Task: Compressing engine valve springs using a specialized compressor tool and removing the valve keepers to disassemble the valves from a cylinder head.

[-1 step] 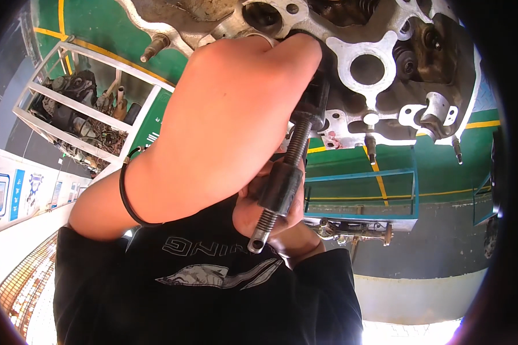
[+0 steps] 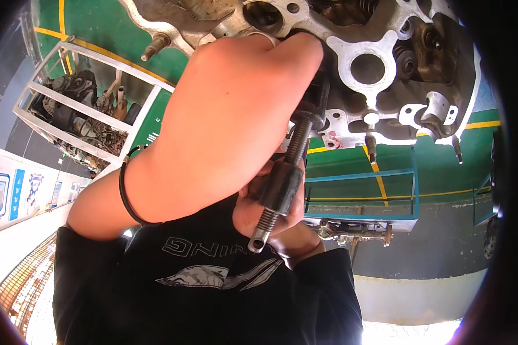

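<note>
A black valve spring compressor (image 2: 282,187) runs down from the cylinder head, its threaded spindle passing through a thick sleeve and ending in a rod with a hole. Behind the sleeve, my right hand (image 2: 246,215) is closed around it, partly covered by the tool. My left hand (image 2: 253,75) reaches up across the middle, with a dark band on the wrist. It is bent against the tool's upper part and the grey metal cylinder head (image 2: 365,95), and its fingers are hidden.
Threaded studs (image 2: 157,46) stick out of the cylinder head's edge. At left, a white metal frame (image 2: 92,100) holds an engine. A blue frame stand (image 2: 360,198) with metal parts beneath stands at right. Green floor with yellow lines lies around.
</note>
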`<state>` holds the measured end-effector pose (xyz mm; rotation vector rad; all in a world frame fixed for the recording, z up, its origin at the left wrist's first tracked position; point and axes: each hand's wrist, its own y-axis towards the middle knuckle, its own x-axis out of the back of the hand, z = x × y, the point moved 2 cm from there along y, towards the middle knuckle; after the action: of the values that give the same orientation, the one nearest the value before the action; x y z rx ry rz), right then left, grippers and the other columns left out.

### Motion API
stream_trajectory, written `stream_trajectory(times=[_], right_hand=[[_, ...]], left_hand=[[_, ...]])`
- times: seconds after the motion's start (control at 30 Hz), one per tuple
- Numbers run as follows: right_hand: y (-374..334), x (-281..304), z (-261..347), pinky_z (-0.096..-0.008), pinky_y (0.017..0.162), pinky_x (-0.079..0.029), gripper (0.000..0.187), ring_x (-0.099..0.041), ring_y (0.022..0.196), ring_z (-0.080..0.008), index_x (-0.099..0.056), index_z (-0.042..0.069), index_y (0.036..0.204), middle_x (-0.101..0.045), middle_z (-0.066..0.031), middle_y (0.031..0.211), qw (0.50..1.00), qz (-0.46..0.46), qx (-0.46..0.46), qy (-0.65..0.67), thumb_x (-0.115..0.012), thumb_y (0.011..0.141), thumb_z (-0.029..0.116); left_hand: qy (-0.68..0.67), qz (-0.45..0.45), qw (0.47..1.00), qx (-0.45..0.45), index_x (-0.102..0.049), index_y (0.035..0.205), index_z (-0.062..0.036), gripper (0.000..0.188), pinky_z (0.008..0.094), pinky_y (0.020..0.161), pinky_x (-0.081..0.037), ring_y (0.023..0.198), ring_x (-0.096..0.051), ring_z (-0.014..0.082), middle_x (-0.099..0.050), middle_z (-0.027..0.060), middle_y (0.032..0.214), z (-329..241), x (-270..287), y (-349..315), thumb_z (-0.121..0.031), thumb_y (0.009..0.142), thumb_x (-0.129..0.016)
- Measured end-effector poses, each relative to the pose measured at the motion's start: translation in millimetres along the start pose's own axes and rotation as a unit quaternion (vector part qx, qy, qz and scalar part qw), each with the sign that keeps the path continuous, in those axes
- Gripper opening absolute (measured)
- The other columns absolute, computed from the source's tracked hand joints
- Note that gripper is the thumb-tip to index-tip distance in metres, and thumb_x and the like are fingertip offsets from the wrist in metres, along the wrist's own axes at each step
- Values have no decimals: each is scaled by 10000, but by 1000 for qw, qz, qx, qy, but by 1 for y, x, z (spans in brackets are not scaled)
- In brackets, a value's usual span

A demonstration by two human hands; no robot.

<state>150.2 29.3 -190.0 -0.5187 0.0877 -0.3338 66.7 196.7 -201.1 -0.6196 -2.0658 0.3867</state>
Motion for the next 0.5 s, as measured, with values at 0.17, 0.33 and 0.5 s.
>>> stream_trajectory(times=[0.17, 0.33, 0.5], right_hand=[[-3, 1, -3, -293, 550, -444, 224, -537, 593, -201, -551, -50, 1056, -597, -147, 853, 1000, 8, -9, 1, -538, 858, 56], [-8, 3, -7, -282, 537, -426, 243, -531, 582, -193, -525, -31, 1083, -590, -135, 874, 999, 25, -32, -1, -552, 887, 110], [-17, 11, -6, -271, 524, -407, 271, -524, 570, -184, -499, -13, 1109, -582, -122, 894, 993, 66, -94, -16, -566, 917, 165]], left_hand=[[39, 11, 999, -27, -699, 896, -86, 152, 357, 573, -521, 621, -674, 280, -705, 68, 763, 3, -1, 4, -50, 798, -809], [12, 31, 998, -48, -728, 972, -67, 153, 345, 583, -528, 657, -693, 255, -726, 92, 854, 3, 11, -8, 0, 839, -763], [-120, 34, 992, 3, -736, 1086, -9, 238, 314, 629, -537, 734, -705, 202, -722, 130, 882, 9, 29, -34, 107, 903, -638]])
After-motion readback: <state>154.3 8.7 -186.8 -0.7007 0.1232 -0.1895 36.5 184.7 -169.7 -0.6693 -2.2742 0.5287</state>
